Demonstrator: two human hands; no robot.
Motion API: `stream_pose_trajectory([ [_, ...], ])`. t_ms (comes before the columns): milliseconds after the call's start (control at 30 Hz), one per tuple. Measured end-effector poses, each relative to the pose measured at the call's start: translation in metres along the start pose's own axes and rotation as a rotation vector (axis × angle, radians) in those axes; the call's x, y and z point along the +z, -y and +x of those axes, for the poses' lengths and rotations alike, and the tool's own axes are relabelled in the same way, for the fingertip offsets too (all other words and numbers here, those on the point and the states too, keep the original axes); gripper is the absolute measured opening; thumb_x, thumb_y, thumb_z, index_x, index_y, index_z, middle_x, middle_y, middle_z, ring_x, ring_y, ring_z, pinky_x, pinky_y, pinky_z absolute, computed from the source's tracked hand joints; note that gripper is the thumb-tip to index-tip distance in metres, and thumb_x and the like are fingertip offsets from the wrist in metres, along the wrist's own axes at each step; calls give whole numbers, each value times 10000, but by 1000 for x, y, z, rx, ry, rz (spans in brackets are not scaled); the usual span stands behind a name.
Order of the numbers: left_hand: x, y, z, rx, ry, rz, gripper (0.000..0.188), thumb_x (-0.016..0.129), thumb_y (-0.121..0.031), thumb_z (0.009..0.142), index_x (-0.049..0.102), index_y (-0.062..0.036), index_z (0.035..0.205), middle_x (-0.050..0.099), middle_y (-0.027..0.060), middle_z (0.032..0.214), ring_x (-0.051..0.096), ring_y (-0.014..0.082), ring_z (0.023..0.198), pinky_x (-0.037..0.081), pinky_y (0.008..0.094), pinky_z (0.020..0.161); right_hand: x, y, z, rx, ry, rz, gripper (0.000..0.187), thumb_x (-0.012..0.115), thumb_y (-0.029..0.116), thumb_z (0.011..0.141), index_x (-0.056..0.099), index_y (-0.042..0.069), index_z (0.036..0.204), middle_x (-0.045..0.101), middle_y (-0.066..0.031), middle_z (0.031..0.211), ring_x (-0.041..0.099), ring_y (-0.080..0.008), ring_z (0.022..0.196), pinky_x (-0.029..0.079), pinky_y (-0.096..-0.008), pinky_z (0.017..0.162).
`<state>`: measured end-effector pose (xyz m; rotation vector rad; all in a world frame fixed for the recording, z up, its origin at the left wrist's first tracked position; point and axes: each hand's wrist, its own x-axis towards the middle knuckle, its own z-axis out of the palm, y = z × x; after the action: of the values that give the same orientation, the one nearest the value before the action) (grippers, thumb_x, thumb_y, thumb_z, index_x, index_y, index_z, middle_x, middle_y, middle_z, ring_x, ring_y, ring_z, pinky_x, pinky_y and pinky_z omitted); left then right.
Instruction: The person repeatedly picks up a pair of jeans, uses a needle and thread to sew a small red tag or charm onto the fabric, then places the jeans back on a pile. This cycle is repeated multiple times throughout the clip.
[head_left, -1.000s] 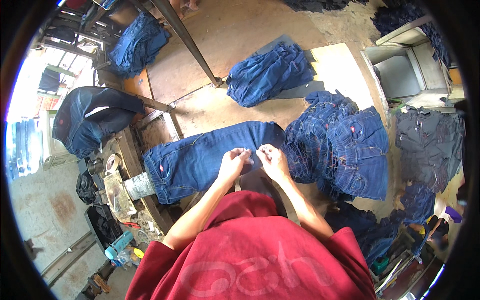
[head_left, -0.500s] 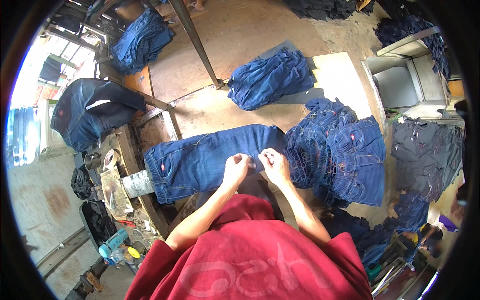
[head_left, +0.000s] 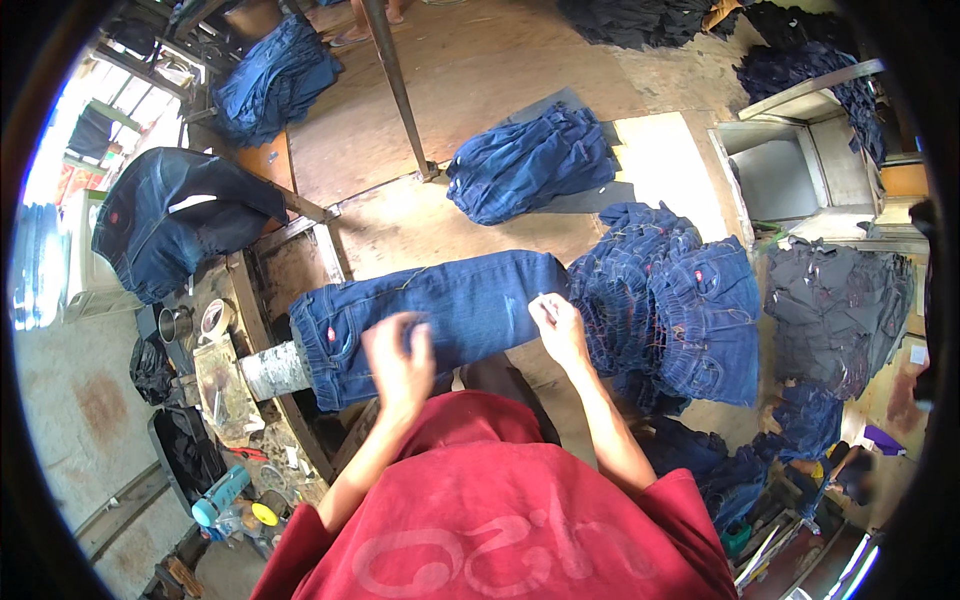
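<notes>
A pair of blue denim trousers (head_left: pixel 450 298) lies stretched lengthwise in front of me, its gathered elastic waist at the left and its leg end at the right. The waist end is slipped around a pale, worn support bar (head_left: pixel 276 371). My left hand (head_left: pixel 402 362) hovers at the near edge of the denim, smeared by motion, with thumb and fingers apart and nothing visible in it. Over the leg end, my right hand (head_left: pixel 560 328) is closed in a pinch; whatever it holds is too small to make out. A pale scuffed streak (head_left: pixel 509 318) marks the denim beside it.
Stacked denim trousers (head_left: pixel 690 310) stand close at my right, with dark garments (head_left: pixel 838 310) beyond. Another denim pile (head_left: pixel 530 165) lies ahead on the floor. At left, a cluttered wooden bench holds a tape roll (head_left: pixel 216 319) and metal cup (head_left: pixel 175 325). A metal post (head_left: pixel 398 90) rises ahead.
My left hand has moved left and toward me, away from my right hand, and its fingers have spread. My right hand stays closed near the leg end. The view has shifted slightly.
</notes>
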<state>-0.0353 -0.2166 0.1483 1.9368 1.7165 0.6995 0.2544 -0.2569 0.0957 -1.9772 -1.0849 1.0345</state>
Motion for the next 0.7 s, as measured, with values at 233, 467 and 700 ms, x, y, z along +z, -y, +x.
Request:
stream_pose_trajectory([
  [233,-80,105,-9,-519,-116,205,711,972,-381,819,666,79,1266,716,212,1158,659,419,1102,508,513,1039,-9,-11,-18,47,-312,226,257,648,244,1128,601,72,1313,579,32,957,505,-53,771,434,-223,660],
  [467,-104,121,19,-1224,390,-1675,378,714,-259,1057,715,-7,1338,801,145,1245,787,305,1107,621,495,1039,7,7,-49,168,-211,317,150,595,163,1144,663,57,1225,543,46,908,478,-68,790,421,-273,704],
  [700,-78,114,51,-1031,731,-1444,387,764,-118,955,703,60,1293,794,208,1220,798,351,1042,651,521,999,44,31,-77,63,-156,182,163,533,163,1169,659,84,1236,482,86,833,398,-16,672,340,-219,582],
])
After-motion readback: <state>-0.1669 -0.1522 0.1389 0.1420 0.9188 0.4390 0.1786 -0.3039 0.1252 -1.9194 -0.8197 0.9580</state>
